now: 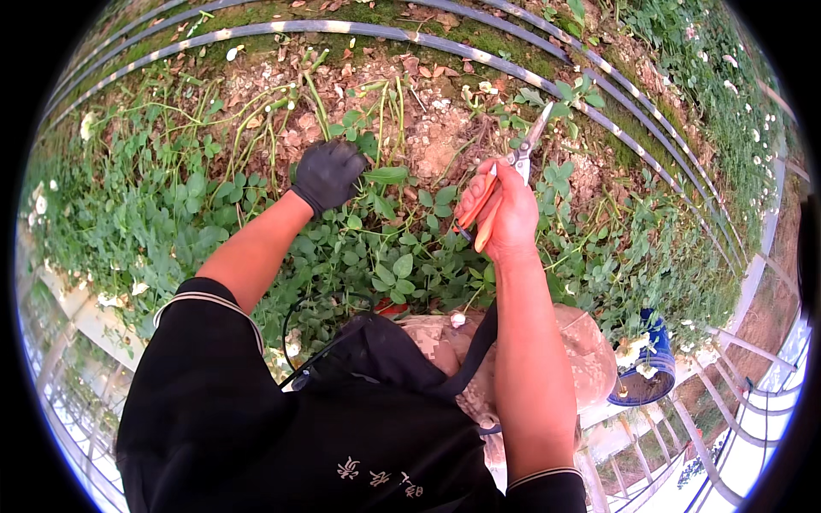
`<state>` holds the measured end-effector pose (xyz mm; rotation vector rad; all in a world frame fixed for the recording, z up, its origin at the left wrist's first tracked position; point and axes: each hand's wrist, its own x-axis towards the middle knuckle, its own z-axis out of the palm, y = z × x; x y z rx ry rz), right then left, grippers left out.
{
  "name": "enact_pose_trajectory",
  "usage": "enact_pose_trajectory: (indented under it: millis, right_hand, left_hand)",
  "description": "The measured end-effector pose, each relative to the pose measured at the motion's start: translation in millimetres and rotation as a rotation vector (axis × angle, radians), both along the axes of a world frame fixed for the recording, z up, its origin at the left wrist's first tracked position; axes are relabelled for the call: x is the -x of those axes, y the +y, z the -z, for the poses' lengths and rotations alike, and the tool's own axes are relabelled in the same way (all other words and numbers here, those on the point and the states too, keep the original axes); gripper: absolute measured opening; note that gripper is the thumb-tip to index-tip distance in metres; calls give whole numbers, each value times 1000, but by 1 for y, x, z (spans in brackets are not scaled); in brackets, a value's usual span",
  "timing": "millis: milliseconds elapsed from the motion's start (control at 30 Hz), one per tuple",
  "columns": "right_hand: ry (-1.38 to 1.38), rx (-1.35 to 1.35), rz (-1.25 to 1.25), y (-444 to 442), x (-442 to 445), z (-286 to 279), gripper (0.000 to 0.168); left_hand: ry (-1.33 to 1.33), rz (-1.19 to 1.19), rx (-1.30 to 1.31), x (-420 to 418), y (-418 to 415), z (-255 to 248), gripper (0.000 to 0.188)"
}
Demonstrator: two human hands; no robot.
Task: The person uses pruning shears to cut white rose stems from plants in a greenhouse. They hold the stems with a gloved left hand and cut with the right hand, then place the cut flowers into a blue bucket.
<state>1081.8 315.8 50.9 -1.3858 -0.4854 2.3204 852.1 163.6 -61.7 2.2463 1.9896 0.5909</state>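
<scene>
My left hand (329, 174), in a dark glove, is among the leaves and green stems (316, 102) of the rose bushes. Its fingers are curled down and hidden from view, so I cannot tell whether they grip a stem. My bare right hand (507, 208) holds pruning shears (529, 138) by their orange handles, to the right of the gloved hand. The metal blades point up and to the right, beside a leafy shoot (561, 96). Cut stem ends (290, 95) show pale tips above my left hand.
Dark irrigation hoses (308, 26) with pale marks curve across the bed beyond the plants. Dense foliage (401, 269) lies between my arms. A black bag (385, 353) rests at my lap. A blue bucket (664, 362) stands at the lower right near white flowers (632, 349).
</scene>
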Motion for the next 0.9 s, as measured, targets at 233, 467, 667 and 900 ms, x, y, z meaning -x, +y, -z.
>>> enact_pose_trajectory:
  millis: [233, 467, 667, 900]
  right_hand:
    - [129, 34, -55, -11, -8, 4, 29]
    - [72, 213, -315, -8, 16, 15, 33]
    - [72, 247, -337, -1, 26, 17, 32]
    - [76, 244, -283, 0, 35, 23, 30]
  left_hand:
    - [15, 4, 14, 3, 4, 1, 37]
    - [1, 8, 5, 3, 4, 3, 40]
    - [-4, 7, 36, 3, 3, -4, 41]
    - [7, 4, -14, 3, 5, -3, 39]
